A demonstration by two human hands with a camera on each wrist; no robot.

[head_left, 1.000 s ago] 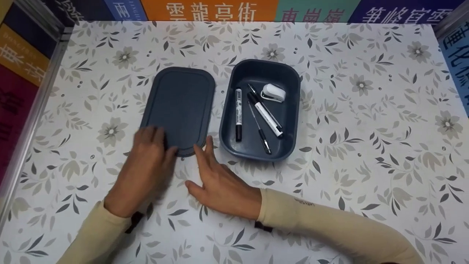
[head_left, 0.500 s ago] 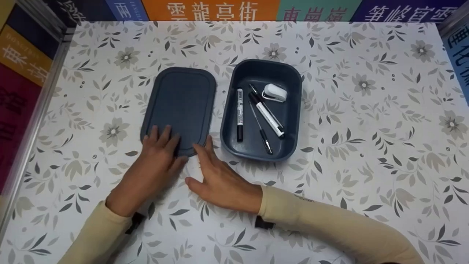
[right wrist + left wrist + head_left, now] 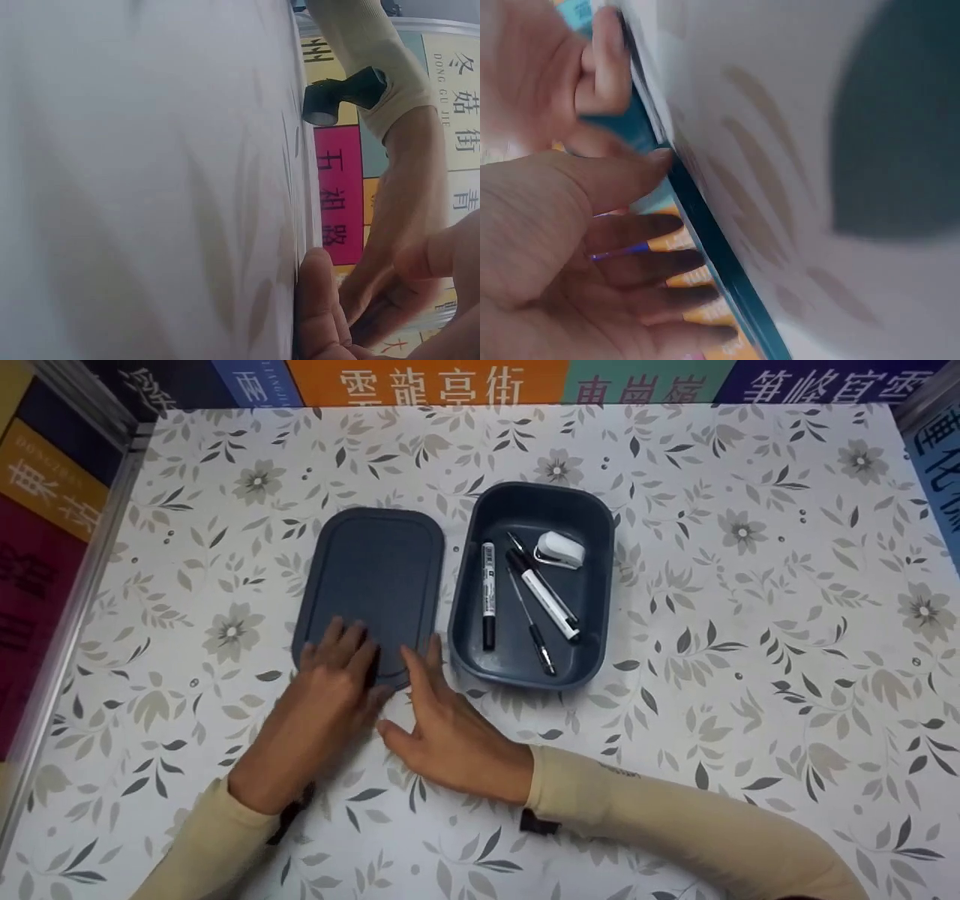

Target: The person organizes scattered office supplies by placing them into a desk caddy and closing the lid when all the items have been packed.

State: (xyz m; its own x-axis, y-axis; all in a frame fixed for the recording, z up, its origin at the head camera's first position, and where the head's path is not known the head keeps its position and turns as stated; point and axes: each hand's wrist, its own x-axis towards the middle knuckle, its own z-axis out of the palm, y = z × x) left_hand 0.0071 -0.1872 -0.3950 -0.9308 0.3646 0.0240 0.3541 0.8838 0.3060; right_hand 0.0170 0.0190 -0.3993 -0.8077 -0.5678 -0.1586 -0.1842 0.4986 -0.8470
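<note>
In the head view, a dark blue-grey rectangular lid (image 3: 379,577) with rounded corners lies flat on the table. My left hand (image 3: 322,697) rests its fingers on the lid's near left part; in the left wrist view those fingers (image 3: 660,262) extend over the lid and the thumb is at its edge. My right hand (image 3: 457,735) has its fingers straight at the near right corner, thumb spread away. To the right stands a matching box (image 3: 608,585) without a cover. Inside it lie two white-and-black markers, one upright in view (image 3: 489,596) and one slanted (image 3: 551,600), pens (image 3: 540,645), and a small white stapler (image 3: 560,549).
Leaf-and-flower patterned white cloth (image 3: 712,660) covers the table. Panels with large printed characters (image 3: 435,382) border its far side, left and right. A narrow gap separates lid and box.
The lid has slid a little toward me and slightly right. My left hand has moved from the lid's left corner onto its top. The right hand and the box stay nearly in place.
</note>
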